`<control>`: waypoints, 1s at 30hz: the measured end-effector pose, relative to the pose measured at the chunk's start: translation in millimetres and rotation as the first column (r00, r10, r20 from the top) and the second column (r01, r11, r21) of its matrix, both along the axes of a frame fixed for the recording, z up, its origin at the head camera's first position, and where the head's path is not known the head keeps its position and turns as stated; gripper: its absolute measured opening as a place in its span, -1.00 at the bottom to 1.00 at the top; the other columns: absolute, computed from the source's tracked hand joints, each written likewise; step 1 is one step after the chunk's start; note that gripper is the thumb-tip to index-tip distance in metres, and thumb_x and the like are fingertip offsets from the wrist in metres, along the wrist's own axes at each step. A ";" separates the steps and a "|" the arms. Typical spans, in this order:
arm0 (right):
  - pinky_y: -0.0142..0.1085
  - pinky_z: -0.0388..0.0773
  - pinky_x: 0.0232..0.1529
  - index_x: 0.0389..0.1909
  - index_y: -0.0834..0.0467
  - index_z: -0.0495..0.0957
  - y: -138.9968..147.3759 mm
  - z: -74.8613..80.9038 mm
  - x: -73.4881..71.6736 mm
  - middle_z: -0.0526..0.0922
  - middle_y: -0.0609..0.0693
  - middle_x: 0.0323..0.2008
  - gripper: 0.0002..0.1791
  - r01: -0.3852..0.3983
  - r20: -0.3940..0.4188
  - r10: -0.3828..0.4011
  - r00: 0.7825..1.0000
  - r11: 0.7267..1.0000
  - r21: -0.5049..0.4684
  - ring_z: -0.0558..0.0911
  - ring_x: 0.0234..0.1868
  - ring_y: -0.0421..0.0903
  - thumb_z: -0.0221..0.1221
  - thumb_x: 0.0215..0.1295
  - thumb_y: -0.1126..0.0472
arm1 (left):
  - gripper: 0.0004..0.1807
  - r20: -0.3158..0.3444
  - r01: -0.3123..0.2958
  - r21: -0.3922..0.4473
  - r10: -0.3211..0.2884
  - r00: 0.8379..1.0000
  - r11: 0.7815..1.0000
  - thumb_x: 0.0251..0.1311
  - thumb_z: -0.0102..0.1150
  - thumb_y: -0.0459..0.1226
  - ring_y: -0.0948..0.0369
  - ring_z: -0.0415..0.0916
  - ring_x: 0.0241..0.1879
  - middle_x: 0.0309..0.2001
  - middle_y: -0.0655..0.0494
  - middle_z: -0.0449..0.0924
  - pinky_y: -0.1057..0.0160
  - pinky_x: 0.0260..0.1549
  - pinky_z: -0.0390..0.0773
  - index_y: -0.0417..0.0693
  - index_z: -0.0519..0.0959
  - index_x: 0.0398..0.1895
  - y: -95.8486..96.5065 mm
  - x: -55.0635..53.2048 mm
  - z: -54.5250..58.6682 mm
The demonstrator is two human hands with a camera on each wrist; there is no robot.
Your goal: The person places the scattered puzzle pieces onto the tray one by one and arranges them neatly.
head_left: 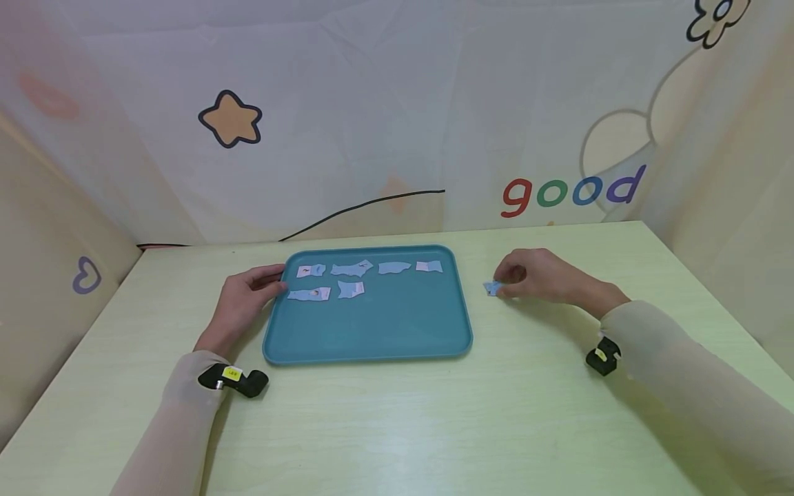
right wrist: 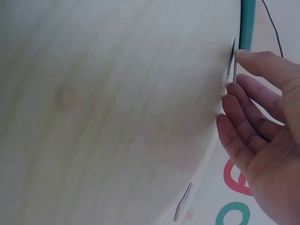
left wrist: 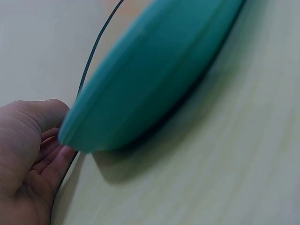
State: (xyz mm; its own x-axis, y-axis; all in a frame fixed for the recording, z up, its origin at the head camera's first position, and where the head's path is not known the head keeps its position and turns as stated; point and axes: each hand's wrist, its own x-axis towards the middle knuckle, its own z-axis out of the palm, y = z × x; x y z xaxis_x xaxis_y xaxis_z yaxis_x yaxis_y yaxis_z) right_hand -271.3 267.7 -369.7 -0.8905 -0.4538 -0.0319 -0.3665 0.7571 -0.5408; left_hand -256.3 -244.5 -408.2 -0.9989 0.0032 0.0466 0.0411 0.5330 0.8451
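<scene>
A teal tray [head_left: 372, 331] lies on the table with several irregular light blue pieces of printed card on it, in two rows toward its back. My left hand [head_left: 245, 303] grips the tray's left rim; in the left wrist view, its thumb [left wrist: 49, 112] lies over the edge and the fingers curl below. Off the tray's right side, my right hand [head_left: 536, 275] pinches a small blue card piece [head_left: 491, 288] between thumb and fingers. Seen edge-on in the right wrist view, that card piece [right wrist: 235, 65] is tilted close to the tabletop.
Another thin piece [right wrist: 183, 201] lies farther along the table in the right wrist view; my right hand seems to hide it from the head view. A printed cloth backdrop [head_left: 384, 103] hangs behind the pale wooden table [head_left: 397, 427].
</scene>
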 end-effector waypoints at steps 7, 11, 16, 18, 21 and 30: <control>-0.20 0.70 -0.05 -0.02 0.24 0.73 -0.9 2.5 1.2 0.75 -0.02 -0.17 -0.73 0.004 -0.021 -0.004 1.000 1.000 0.003 0.66 -0.16 -0.04 0.47 0.34 0.23 | -0.48 -0.006 0.001 0.002 -0.001 1.000 1.000 0.55 0.20 -0.31 -0.12 0.52 0.34 0.35 -0.27 0.55 -0.03 0.37 0.49 -0.25 0.46 0.50 -0.5 0.2 0.4; -0.21 0.70 -0.06 -0.02 0.24 0.74 -1.0 3.2 1.8 0.75 -0.02 -0.19 -0.74 0.013 -0.025 -0.013 1.000 1.000 0.001 0.66 -0.16 -0.04 0.47 0.34 0.24 | -0.48 -0.011 0.004 -0.004 -0.004 1.000 1.000 0.54 0.21 -0.31 -0.13 0.52 0.34 0.34 -0.28 0.56 -0.04 0.37 0.49 -0.26 0.46 0.50 -0.6 -0.4 0.0; -0.24 0.71 -0.08 -0.01 0.24 0.74 -1.5 2.9 1.7 0.76 -0.03 -0.19 -0.72 0.016 -0.026 -0.017 1.000 1.000 -0.021 0.67 -0.16 -0.02 0.47 0.34 0.22 | -0.48 -0.001 0.000 0.002 0.000 1.000 1.000 0.54 0.21 -0.32 -0.14 0.51 0.35 0.35 -0.29 0.55 -0.04 0.38 0.49 -0.27 0.46 0.49 -0.6 0.0 -0.5; -0.25 0.72 -0.08 0.00 0.24 0.74 -2.8 3.2 1.0 0.76 -0.02 -0.19 -0.72 0.012 -0.031 -0.013 0.999 0.999 -0.032 0.68 -0.16 -0.01 0.46 0.34 0.23 | -0.48 0.005 -0.002 0.006 0.002 1.000 1.000 0.54 0.21 -0.32 -0.14 0.51 0.35 0.35 -0.29 0.55 -0.04 0.38 0.49 -0.27 0.46 0.49 -0.7 0.2 -0.4; -0.25 0.73 -0.06 0.02 0.24 0.73 -6.6 4.5 -0.5 0.76 -0.01 -0.18 -0.72 0.009 -0.042 -0.011 0.999 0.999 -0.042 0.69 -0.15 -0.01 0.45 0.34 0.27 | -0.48 0.007 -0.003 0.010 0.003 1.000 1.000 0.54 0.21 -0.32 -0.13 0.51 0.35 0.35 -0.29 0.55 -0.03 0.37 0.50 -0.27 0.46 0.49 -0.3 0.4 0.1; -0.18 0.73 -0.05 0.03 0.24 0.73 -25.6 17.6 -2.3 0.76 0.00 -0.20 -0.71 0.003 -0.077 -0.009 0.997 0.998 -0.068 0.70 -0.17 -0.02 0.45 0.36 0.24 | -0.48 0.001 -0.002 0.001 0.002 1.000 1.000 0.55 0.20 -0.32 -0.12 0.52 0.34 0.35 -0.28 0.55 -0.02 0.37 0.50 -0.26 0.46 0.49 -0.1 -1.0 -0.2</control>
